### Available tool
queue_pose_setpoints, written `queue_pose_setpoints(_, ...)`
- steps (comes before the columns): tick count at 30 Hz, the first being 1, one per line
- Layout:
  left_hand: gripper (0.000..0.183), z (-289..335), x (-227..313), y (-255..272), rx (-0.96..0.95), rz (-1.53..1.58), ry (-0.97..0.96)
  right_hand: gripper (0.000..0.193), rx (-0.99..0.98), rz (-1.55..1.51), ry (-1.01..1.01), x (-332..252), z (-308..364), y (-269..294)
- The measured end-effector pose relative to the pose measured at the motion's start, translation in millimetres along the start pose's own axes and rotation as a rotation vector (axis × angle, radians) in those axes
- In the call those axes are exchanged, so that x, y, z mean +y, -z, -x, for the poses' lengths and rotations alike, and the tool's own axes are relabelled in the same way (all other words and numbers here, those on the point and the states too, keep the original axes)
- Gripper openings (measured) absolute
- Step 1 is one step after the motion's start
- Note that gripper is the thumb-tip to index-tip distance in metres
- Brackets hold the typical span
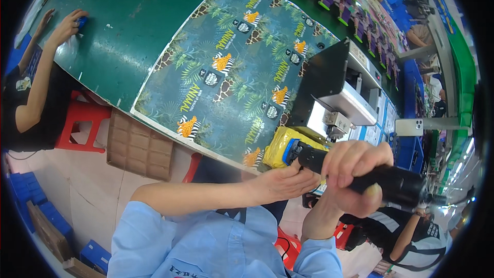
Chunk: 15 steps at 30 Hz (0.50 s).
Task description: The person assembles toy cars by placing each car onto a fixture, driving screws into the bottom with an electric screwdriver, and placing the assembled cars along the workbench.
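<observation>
My right hand (355, 170) is wrapped round the body of a black electric screwdriver (395, 185), which lies nearly level and points left. At its tip is a small blue and black part (292, 150), and my left hand (282, 181) has its fingers closed against that part from below. Details of the part at the tip are covered by the fingers and the tool. The part sits against a yellow-wrapped block (275, 148) at the table's near edge.
A printed animal-pattern sheet (206, 90) covers the green table (128, 36). Beside the block stands a black and silver machine (329, 80). Purple and green pieces (342, 7) line the conveyor behind. At left, a co-worker's hand (67, 28) holds something blue; a red stool (85, 123) stands below.
</observation>
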<state>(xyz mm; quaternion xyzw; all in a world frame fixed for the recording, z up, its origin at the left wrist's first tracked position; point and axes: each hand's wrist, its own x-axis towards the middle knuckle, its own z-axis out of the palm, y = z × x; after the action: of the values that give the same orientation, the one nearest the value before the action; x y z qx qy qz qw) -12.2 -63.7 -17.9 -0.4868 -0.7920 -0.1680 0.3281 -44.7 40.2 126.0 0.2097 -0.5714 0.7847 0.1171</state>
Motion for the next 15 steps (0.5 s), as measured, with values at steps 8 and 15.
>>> queue_pose_setpoints(8,0.024,2.8,1.7,-5.9,0.057,0.052,-0.011,0.047,-0.241,-0.033,0.012,2.1,-10.6,20.0)
queue_pose_setpoints(15,0.029,6.9,2.7,-10.5,0.089,0.05,0.004,0.042,-0.271,0.026,-0.007,3.4,-17.3,14.7)
